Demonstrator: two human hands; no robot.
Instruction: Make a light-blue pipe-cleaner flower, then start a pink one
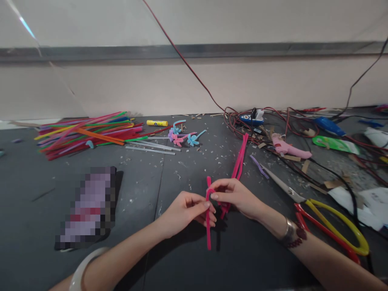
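Observation:
A bright pink pipe cleaner (pixel 208 232) is bent into a loop near its top and hangs straight down below. My left hand (pixel 192 208) pinches it just under the bend, between thumb and fingers. On the loop itself, the thumb and index finger of my right hand (pixel 235 196) are closed. Several more pink pipe cleaners (pixel 241 155) lie on the table, partly hidden behind my right hand. Small pipe-cleaner flowers in blue (pixel 193 140), pink (pixel 178 140) and purple lie farther back, with a glue stick (pixel 157 123) beyond them.
A heap of coloured pipe cleaners (pixel 91 133) lies at the back left, above a pixelated flat object (pixel 87 206). Large scissors (pixel 303 200) with red and yellow handles rest at the right. Tangled cables (pixel 235 121), a pink glue gun (pixel 289 148) and scraps crowd the back right.

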